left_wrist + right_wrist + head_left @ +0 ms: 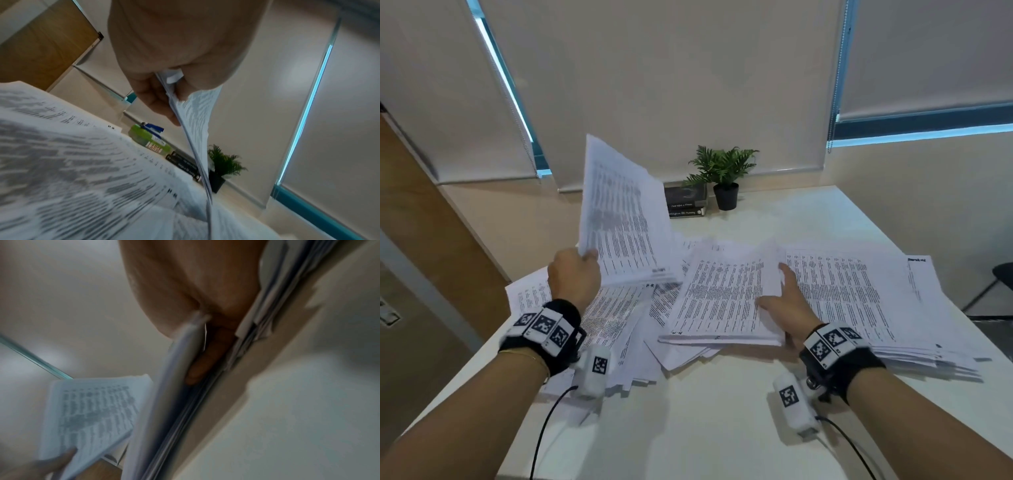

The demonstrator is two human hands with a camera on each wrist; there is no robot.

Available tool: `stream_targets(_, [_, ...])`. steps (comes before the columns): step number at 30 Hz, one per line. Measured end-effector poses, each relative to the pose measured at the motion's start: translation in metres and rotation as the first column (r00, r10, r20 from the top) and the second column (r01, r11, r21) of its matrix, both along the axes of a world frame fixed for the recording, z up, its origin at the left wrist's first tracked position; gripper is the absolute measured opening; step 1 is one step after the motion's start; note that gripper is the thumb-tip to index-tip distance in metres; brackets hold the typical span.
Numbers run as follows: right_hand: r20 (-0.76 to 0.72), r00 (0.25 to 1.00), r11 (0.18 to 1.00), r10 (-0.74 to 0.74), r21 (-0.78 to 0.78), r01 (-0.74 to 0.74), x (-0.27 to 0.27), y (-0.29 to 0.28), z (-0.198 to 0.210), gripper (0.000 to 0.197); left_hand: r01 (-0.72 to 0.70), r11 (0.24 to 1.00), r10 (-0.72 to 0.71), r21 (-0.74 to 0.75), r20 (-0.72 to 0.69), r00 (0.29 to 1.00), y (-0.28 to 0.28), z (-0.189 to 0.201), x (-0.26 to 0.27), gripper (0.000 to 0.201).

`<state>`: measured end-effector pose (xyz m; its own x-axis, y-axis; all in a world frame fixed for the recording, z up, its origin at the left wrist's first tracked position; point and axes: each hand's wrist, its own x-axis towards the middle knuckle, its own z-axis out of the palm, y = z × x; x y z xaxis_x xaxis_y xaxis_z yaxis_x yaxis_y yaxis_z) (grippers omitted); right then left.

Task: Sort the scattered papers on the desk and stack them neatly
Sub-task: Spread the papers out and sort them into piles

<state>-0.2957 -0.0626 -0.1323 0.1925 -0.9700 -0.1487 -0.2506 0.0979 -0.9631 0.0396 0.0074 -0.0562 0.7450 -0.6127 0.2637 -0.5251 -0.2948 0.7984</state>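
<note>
My left hand (585, 263) holds a sheaf of printed sheets (623, 219) raised and tilted above the desk's left side; in the left wrist view the thumb and fingers (156, 100) pinch its lower corner (195, 123). My right hand (779, 296) grips the right edge of a middle bundle (722, 294), thumb on top. The right wrist view shows its fingers (205, 360) slid under that bundle (164, 399), above a lower stack (267, 301). A broad stack (859, 298) lies to the right. Loose papers (616, 329) are fanned out on the left.
At the white desk's (705, 418) far edge stand a small potted plant (726, 171) and two dark books (685, 204). The left wrist view also shows a green packet (148, 141) with a blue stapler (154, 128) on it. A dark chair (996, 277) stands at the right.
</note>
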Motion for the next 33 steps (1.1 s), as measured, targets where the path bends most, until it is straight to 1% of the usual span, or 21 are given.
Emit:
stream_targets(2, [-0.005,1.000,0.999,0.017,-0.043,-0.017,-0.001,0.004,0.004,0.091,-0.001,0.987,-0.013,-0.160,-0.084,0.996,-0.001,0.017,-0.002,0.032])
stream_targets(3, [-0.020,1.000,0.998,0.023,-0.057,-0.025,-0.001,0.005,0.006,0.086,0.015,0.974,-0.053,-0.227,-0.160,0.986,-0.002,0.024,-0.004,0.029])
stream_targets(5, [-0.056,0.998,0.997,0.038,-0.066,-0.041,0.001,0.007,0.007,0.064,0.077,0.948,-0.173,-0.307,-0.298,0.939,-0.001,0.032,-0.015,0.020])
stream_targets(7, [-0.066,0.997,0.999,0.037,-0.037,-0.039,0.003,0.007,0.008,0.043,0.173,0.935,-0.285,-0.309,-0.367,0.886,0.000,0.032,-0.030,0.015])
stream_targets(9, [-0.006,1.000,1.000,0.012,0.019,-0.012,0.003,0.006,0.009,0.033,0.278,0.932,-0.350,-0.230,-0.391,0.851,0.001,0.026,-0.046,0.017])
stream_targets(10, [0.013,1.000,1.000,0.007,0.027,-0.007,0.003,0.008,0.013,0.041,0.325,0.931,-0.366,-0.169,-0.402,0.839,0.000,0.020,-0.054,0.020])
stream_targets(13, [0.088,0.996,0.995,-0.025,0.094,0.017,0.004,0.012,0.018,0.087,0.427,0.901,-0.363,0.083,-0.397,0.843,-0.001,-0.005,-0.068,0.031])
stream_targets(15, [0.191,0.980,0.988,-0.057,0.154,0.027,0.005,0.007,0.011,0.102,0.461,0.858,-0.352,0.229,-0.391,0.850,-0.001,-0.024,-0.071,0.044])
stream_targets(17, [0.186,0.980,0.984,-0.070,0.176,0.037,0.003,0.002,0.009,0.108,0.465,0.846,-0.359,0.261,-0.365,0.859,-0.001,-0.037,-0.065,0.049])
stream_targets(19, [0.097,0.994,0.988,-0.054,0.151,0.039,0.002,0.006,0.017,0.091,0.426,0.848,-0.358,0.317,-0.251,0.899,0.000,-0.039,-0.054,0.044])
stream_targets(20, [0.064,0.997,0.993,-0.042,0.112,0.035,0.002,0.008,0.018,0.073,0.394,0.848,-0.347,0.353,-0.192,0.918,0.001,-0.037,-0.047,0.042])
stream_targets(21, [0.055,0.998,0.996,-0.032,0.083,0.028,0.002,0.009,0.018,0.047,0.360,0.851,-0.332,0.382,-0.139,0.933,0.003,-0.036,-0.038,0.042])
stream_targets(22, [0.041,0.999,0.998,-0.018,0.064,0.016,0.002,0.010,0.016,0.031,0.318,0.844,-0.311,0.432,-0.089,0.946,0.008,-0.032,-0.027,0.044])
stream_targets(23, [0.019,1.000,0.999,-0.011,0.045,0.010,0.002,0.009,0.012,0.021,0.268,0.834,-0.286,0.483,-0.037,0.957,0.012,-0.030,-0.015,0.050])
stream_targets(24, [-0.005,1.000,1.000,-0.011,0.026,0.011,0.001,0.008,0.009,0.017,0.206,0.811,-0.248,0.547,0.004,0.969,0.016,-0.030,0.001,0.058])
stream_targets(25, [-0.024,1.000,1.000,-0.017,0.014,0.017,0.000,0.008,0.009,0.019,0.142,0.780,-0.208,0.609,0.038,0.977,0.019,-0.032,0.016,0.070])
stream_targets(27, [0.010,1.000,1.000,-0.028,0.012,0.027,-0.003,0.006,0.011,0.027,0.042,0.688,-0.133,0.725,0.070,0.989,0.027,-0.037,0.049,0.098])
stream_targets(28, [0.039,0.999,1.000,-0.021,0.015,0.020,-0.004,0.006,0.014,0.034,0.022,0.650,-0.114,0.760,0.068,0.991,0.032,-0.038,0.060,0.110])
stream_targets(30, [0.099,0.995,1.000,-0.016,0.019,0.014,-0.010,0.006,0.024,0.049,0.036,0.616,-0.111,0.787,0.041,0.993,0.042,-0.040,0.077,0.125])
stream_targets(31, [0.136,0.990,1.000,-0.025,0.023,0.022,-0.014,0.007,0.032,0.057,0.057,0.610,-0.121,0.790,0.021,0.992,0.047,-0.042,0.082,0.124])
stream_targets(33, [0.218,0.975,0.999,-0.051,0.005,0.051,-0.027,0.009,0.050,0.073,0.072,0.616,-0.138,0.784,0.018,0.990,0.052,-0.044,0.087,0.107])
